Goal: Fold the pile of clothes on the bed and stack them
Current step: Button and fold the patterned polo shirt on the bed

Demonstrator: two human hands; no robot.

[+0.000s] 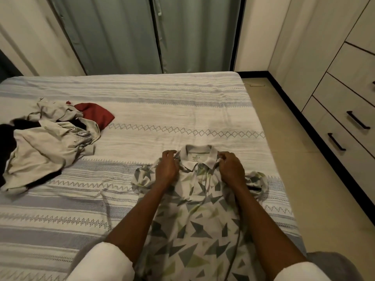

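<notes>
A striped bed [162, 110] fills the room between grey curtains [142, 33] far off and drawers [345, 110] right. Near, the left hand [166, 168] and right hand [230, 169] pinch a patterned polo shirt [194, 226] at its shoulders; unfolded clothes [46, 142] lie left.

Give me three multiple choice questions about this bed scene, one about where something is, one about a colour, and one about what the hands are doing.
1. Where does the unfolded pile of clothes lie relative to the patterned polo shirt?
A. to its left
B. to its right
C. on top of it

2. What colour is the garment at the far edge of the pile?
A. yellow
B. dark red
C. bright blue

3. What are the left hand and right hand doing?
A. resting flat on the bed
B. lifting the pile
C. gripping the shirt at the shoulders, beside the collar

Answers: 1 A, the pile sits toward the bed's left side. 2 B, dark red cloth shows there. 3 C, curled fingers hold fabric on either side of the collar.
</notes>
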